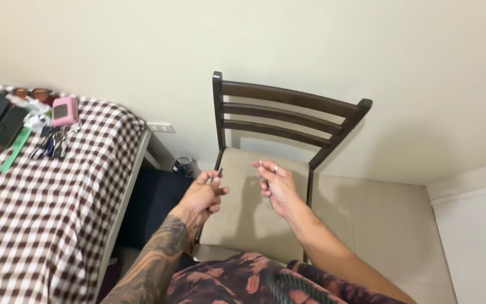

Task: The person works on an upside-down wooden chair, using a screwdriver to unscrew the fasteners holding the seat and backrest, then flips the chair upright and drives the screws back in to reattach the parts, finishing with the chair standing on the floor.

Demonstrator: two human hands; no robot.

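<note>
Dark patterned fabric with pink blotches (237, 278) covers the lap at the bottom edge. Above it, the left hand (203, 197) pinches a small thin metal piece (214, 178) between closed fingertips, and the right hand (277, 188) grips a second small metal piece (262, 169) with fingers curled around it. Both hover over the beige cushioned seat of a dark wooden ladder-back chair (288, 112). Beside it, near the brown-and-white checked tablecloth's (40, 225) far edge, sit a pink boxy gadget (64, 111) and scissors (52, 143).

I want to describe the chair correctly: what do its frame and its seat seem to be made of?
Chair frame: dark brown, smooth, slight sheen; probably painted metal or stained wood, cannot tell which. Seat: beige, matte, soft-looking; likely padded fabric upholstery.
</note>
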